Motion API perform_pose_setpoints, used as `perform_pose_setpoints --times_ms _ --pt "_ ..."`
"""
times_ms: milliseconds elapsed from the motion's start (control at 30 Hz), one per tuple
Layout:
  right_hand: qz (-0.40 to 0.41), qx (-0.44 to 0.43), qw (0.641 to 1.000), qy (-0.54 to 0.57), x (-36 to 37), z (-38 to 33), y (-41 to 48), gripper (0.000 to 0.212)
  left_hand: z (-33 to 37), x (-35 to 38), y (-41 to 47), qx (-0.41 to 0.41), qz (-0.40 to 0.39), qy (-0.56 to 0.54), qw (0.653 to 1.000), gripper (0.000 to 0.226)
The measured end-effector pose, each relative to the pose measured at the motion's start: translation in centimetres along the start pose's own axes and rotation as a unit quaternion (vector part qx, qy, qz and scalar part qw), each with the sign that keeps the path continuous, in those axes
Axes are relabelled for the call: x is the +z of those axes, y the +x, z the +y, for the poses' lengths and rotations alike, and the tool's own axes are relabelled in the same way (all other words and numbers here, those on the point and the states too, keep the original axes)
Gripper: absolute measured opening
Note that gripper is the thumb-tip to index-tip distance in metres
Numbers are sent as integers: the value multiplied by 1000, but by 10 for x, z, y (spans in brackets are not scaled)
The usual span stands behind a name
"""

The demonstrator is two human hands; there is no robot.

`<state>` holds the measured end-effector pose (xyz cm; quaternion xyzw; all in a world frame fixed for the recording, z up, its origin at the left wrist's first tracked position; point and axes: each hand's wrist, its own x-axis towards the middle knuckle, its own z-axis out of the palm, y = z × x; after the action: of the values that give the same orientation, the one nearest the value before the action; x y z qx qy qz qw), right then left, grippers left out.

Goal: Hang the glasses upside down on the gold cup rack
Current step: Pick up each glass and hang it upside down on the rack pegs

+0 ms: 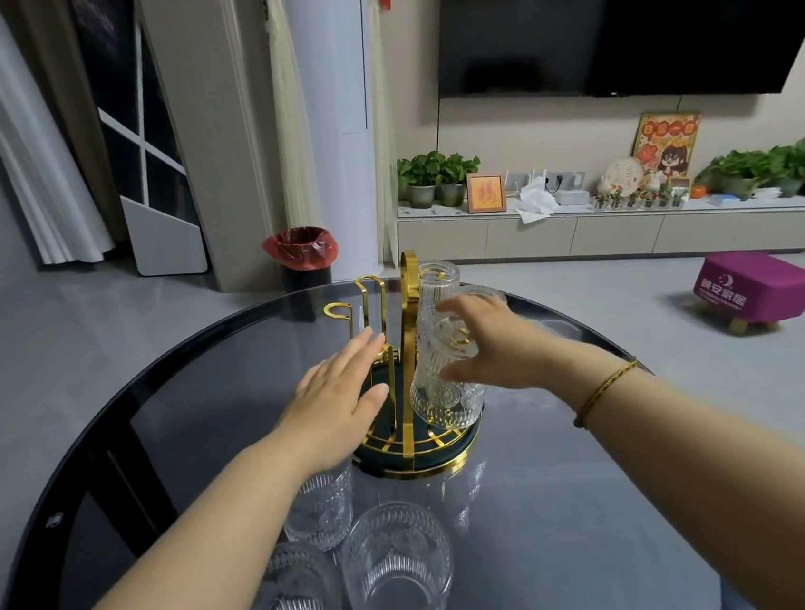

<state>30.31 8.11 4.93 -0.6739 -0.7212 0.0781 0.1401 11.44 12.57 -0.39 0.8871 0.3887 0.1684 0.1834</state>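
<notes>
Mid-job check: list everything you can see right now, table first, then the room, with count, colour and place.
Gold cup rack: one, gold wire on a dark green base, table centre.
Hung glasses: at least two, clear, upside down on the rack's right side.
Upright glasses: three, clear, near table edge.
Glass table: one, round, dark.
Bin: one, black with red liner, floor behind table.
Stool: one, purple, floor right.
TV: one, black, wall.
Potted plants: several, green, on the beige cabinet.
Left hand: open, flat against the rack.
Right hand: around a hung glass; bracelet on the wrist.
</notes>
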Motion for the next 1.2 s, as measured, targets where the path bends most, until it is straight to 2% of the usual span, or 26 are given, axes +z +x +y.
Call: perform_pose_setpoints --times_ms 267,533,700,867,1033,1133,1200 --pt "-1 3 1000 -4 8 3 4 66 -4 0 2 2 -8 5 1000 54" --pt "3 -7 1000 -19 12 2 7 66 -4 1 3 2 -8 7 1000 54" --pt "34 -14 999 7 15 2 3 68 -3 0 2 1 -3 5 1000 54" --pt "104 -14 994 26 23 0 -19 72 3 -5 -2 -18 -8 23 1000 53" --pt "220 -27 967 125 38 -4 -65 58 0 -12 -35 -24 73 -24 997 48" --pt "224 -10 954 198 64 -14 -94 50 -13 -17 -66 -40 142 -34 988 43" --pt "188 4 946 263 81 -20 -105 48 -28 -20 -86 -61 183 -22 981 39"
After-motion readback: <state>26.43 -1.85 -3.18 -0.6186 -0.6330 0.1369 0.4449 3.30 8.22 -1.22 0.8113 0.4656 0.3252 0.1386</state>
